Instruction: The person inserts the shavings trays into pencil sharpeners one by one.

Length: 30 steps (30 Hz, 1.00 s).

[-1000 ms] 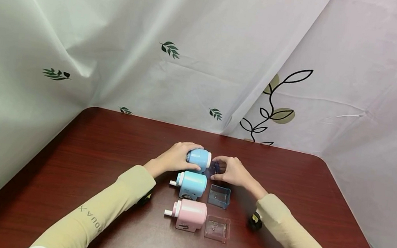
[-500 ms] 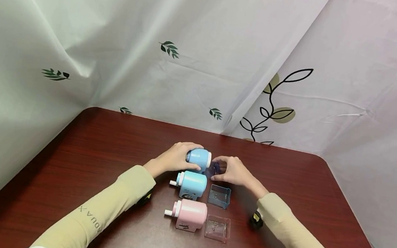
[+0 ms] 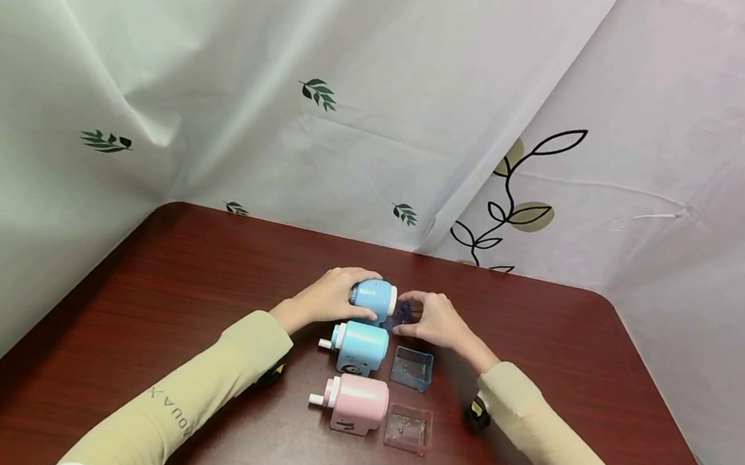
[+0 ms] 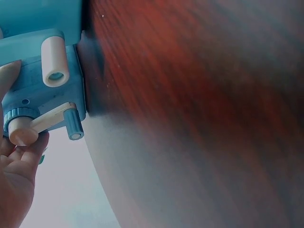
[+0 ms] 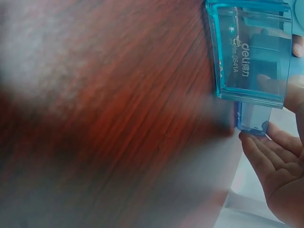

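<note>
At the back of the table my left hand point(image 3: 331, 294) grips a blue crank pencil sharpener point(image 3: 375, 296), fingers and thumb on opposite sides. Its crank and ridged collar point(image 4: 21, 115) show in the left wrist view, beside the light-blue sharpener's white crank knob point(image 4: 54, 61). To its right, my right hand point(image 3: 438, 320) pinches a dark-blue clear shavings drawer point(image 3: 404, 313) close to the sharpener's lower right side. In the right wrist view, fingertips touch the end of this drawer point(image 5: 255, 118); its other end is hidden behind a nearer drawer.
Nearer stand a light-blue sharpener point(image 3: 363, 346) and a pink sharpener point(image 3: 360, 403), cranks to the left. Right of them lie a blue clear drawer point(image 3: 411, 369) and a pink clear drawer point(image 3: 409, 428) with small bits inside. A white curtain point(image 3: 327, 149) hangs behind the table.
My right hand has shifted very slightly left with the dark-blue drawer, towards the sharpener. My left hand and the other sharpeners and drawers stay where they were.
</note>
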{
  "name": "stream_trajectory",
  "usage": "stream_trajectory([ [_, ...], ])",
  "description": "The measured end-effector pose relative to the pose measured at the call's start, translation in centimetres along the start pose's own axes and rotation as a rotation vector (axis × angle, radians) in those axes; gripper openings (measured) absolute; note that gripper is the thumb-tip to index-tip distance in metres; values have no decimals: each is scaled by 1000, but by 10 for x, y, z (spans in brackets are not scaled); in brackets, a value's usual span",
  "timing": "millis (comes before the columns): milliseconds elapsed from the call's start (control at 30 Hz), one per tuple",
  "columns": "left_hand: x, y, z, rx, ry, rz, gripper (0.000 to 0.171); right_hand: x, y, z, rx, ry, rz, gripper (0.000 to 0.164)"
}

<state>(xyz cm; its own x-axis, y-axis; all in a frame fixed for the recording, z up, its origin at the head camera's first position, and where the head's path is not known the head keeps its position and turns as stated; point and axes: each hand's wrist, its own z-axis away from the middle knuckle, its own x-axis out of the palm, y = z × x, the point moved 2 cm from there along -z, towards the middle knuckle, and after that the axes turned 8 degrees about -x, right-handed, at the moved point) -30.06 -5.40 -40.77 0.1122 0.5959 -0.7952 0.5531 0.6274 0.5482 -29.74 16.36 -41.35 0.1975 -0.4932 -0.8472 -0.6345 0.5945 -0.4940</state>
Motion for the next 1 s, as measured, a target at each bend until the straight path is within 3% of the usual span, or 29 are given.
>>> stream_trajectory([
  [1000, 1, -1, 0, 38, 32, -9, 67, 4, -8, -12, -10, -35, -31, 55],
])
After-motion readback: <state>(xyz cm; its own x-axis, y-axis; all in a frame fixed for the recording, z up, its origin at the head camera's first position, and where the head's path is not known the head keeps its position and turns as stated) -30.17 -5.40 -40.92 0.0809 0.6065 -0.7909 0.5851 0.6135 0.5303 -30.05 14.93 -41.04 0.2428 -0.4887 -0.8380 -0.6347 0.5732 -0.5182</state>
